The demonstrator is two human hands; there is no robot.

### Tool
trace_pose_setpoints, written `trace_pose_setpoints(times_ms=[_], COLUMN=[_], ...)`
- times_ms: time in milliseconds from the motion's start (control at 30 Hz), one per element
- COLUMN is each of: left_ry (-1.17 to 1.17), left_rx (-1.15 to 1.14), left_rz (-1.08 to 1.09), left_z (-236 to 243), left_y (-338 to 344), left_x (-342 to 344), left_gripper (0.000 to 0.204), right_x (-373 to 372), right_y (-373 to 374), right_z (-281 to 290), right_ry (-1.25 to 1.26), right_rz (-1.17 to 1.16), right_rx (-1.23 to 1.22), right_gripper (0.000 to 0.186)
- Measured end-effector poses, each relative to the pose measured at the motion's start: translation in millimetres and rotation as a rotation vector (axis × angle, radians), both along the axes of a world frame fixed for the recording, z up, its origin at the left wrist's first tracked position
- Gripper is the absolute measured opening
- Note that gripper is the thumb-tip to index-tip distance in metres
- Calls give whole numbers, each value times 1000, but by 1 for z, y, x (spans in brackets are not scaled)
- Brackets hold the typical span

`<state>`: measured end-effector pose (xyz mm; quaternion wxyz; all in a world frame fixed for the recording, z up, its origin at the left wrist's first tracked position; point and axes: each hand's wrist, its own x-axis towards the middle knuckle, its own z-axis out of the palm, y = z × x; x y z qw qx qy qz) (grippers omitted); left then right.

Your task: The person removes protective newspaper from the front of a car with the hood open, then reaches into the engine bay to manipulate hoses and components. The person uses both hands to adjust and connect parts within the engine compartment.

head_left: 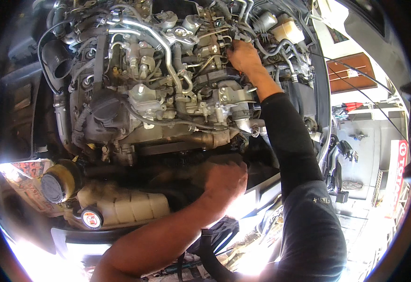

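My right hand (244,57) reaches into the upper right of the engine (144,70), among metal pipes and hoses; its fingers are bent, with the tips hidden, and a small orange bit shows just below it. My left hand (225,181) is lower, at the dark front of the engine bay below the metal housings, with its fingers curled; what they grip, if anything, is hidden. A black oil cap (106,107) sits on the engine's left part. A translucent coolant reservoir (128,207) lies left of my left hand.
A yellowish capped reservoir (59,183) is at the lower left, and a cream fluid reservoir (288,30) at the upper right. The bay's right edge (323,94) has thin cables passing over it. Beyond lie a motorbike (344,155) and a red-and-white sign (396,178).
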<state>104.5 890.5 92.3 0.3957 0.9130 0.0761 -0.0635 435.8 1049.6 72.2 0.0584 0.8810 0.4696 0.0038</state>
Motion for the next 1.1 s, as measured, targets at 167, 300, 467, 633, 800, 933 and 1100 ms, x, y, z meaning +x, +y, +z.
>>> trace_pose_setpoints(times_ms=[167,300,467,633,800,933,1100], left_ry=[13,63,73,34,61,35,87], left_rx=[-65,-19,-84,-55,-66,-59,-52], left_rz=[-25,-13,-29,-34,-46,-28,-45], left_z=[1,3,8,9,6,7,12], left_y=[-1,0,2,3,2,3,5], left_x=[3,4,0,0,0,0,0], left_gripper=[39,41,43,40,46,43,33], right_x=[-3,-2,3,3,1,1,1], right_y=[-2,-3,0,-3,-3,1,2], right_z=[3,1,-1,-1,2,3,2], right_ry=[-6,-34,-2,-29,-16,-60,-17], right_rz=[12,4,36,81,13,68,25], right_rx=[17,29,63,54,-5,18,-34], right_gripper=[44,44,44,45,48,49,49])
